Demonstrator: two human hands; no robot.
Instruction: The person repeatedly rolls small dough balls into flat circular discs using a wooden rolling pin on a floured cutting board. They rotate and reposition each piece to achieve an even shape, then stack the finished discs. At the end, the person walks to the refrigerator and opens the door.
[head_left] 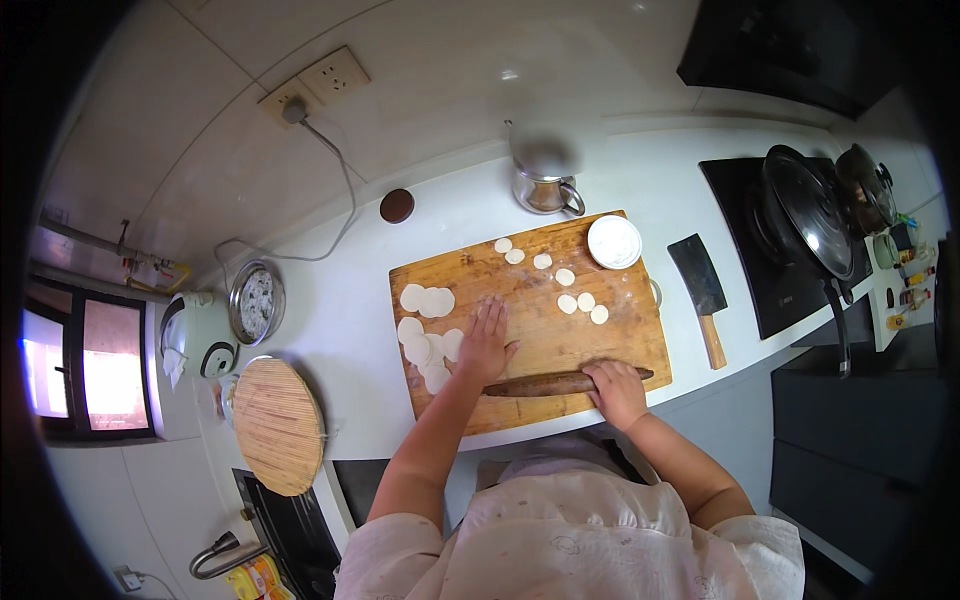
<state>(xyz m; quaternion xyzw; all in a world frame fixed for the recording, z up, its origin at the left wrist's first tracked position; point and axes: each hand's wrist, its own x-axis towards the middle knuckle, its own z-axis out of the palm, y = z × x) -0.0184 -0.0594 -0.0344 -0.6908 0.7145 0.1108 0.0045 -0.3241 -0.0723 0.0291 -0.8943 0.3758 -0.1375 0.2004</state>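
Note:
My left hand point(484, 342) lies on the wooden cutting board point(530, 335), fingers stretched out and pointing away from me. Just left of it are several thin, round dough wrappers point(415, 343), some overlapping. The near part of the board carries a dark wooden rolling pin point(545, 384), which slopes slightly up to the right. My right hand point(615, 392) is closed over its right part. Farther back and right on the board sit several small, flattened dough pieces point(566, 277). A round container of white flour point(614, 242) stands at the board's far right corner.
Right of the board lies a cleaver point(697, 280), handle toward me, then a black cooktop with a lidded pan point(810, 215). A metal pot point(541, 190) stands behind the board. At left are a metal bowl point(257, 302), a rice cooker point(200, 335) and a round slatted tray point(279, 425).

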